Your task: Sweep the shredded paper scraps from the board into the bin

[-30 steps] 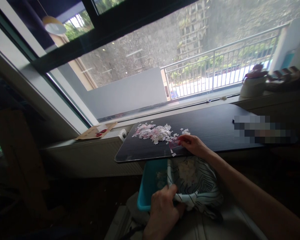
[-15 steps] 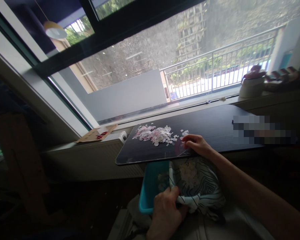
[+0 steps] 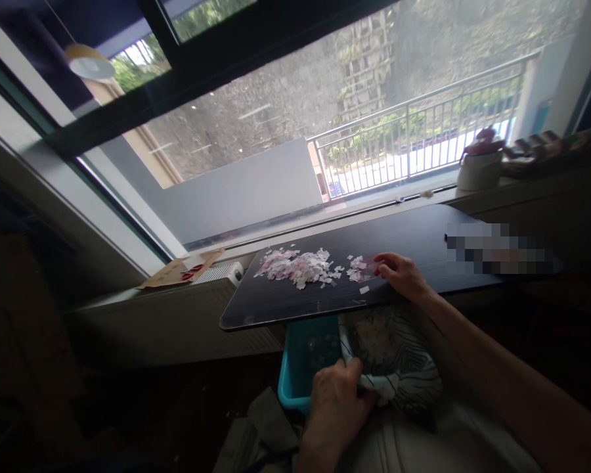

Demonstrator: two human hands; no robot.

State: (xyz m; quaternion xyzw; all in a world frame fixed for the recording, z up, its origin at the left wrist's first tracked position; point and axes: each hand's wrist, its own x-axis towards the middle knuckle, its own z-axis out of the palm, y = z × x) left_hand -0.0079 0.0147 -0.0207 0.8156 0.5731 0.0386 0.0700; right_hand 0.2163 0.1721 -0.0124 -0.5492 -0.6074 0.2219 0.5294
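A pile of small white and pink paper scraps (image 3: 295,265) lies on a dark tabletop (image 3: 418,246) by the window. My right hand (image 3: 398,272) rests on the tabletop with fingers curled, touching a smaller cluster of scraps (image 3: 357,269) with what looks like a pink, see-through flat piece at its fingertips. Below the table's edge, my left hand (image 3: 335,402) grips the rim of a white patterned cloth bag (image 3: 398,368) that holds more scraps. The bag sits partly in a teal plastic bin (image 3: 300,368).
A white pot with a pink plant (image 3: 479,164) stands on the windowsill at right. A brown paper sheet with red scissors (image 3: 183,270) lies on the sill at left, next to a white radiator (image 3: 215,272). A blurred patch covers part of the tabletop's right end.
My right hand moved from the table's near edge back up and slightly right onto the tabletop, beside the small scrap cluster. The left hand keeps its hold on the bag.
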